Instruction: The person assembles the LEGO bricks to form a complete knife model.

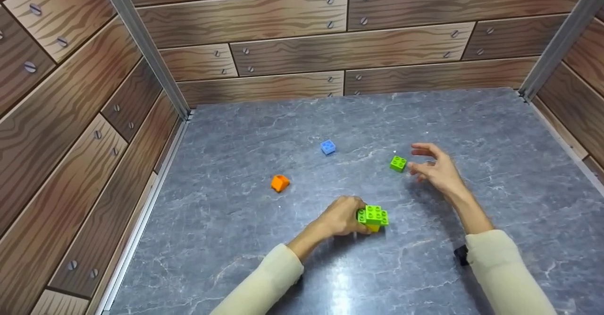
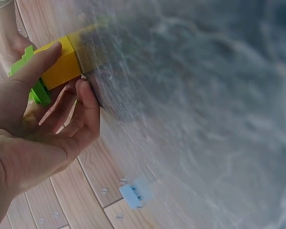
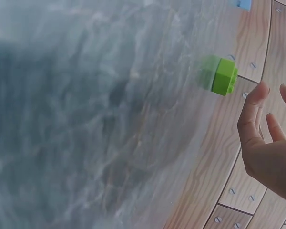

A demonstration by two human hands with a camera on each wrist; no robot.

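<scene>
My left hand (image 1: 343,216) grips yellow-green stack (image 1: 373,215), already joined. My right hand (image 1: 439,169) empty, fingers parted, beside loose green brick (image 1: 398,163). Blue brick (image 1: 328,147), orange brick (image 1: 280,183) also unjoined.

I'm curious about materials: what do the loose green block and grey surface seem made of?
The loose green block: probably moulded plastic, fairly smooth, judging by its even colour and round studs.
The grey surface: smooth and shiny, as its light reflection shows; pale veins suggest marble, but could be printed.
</scene>
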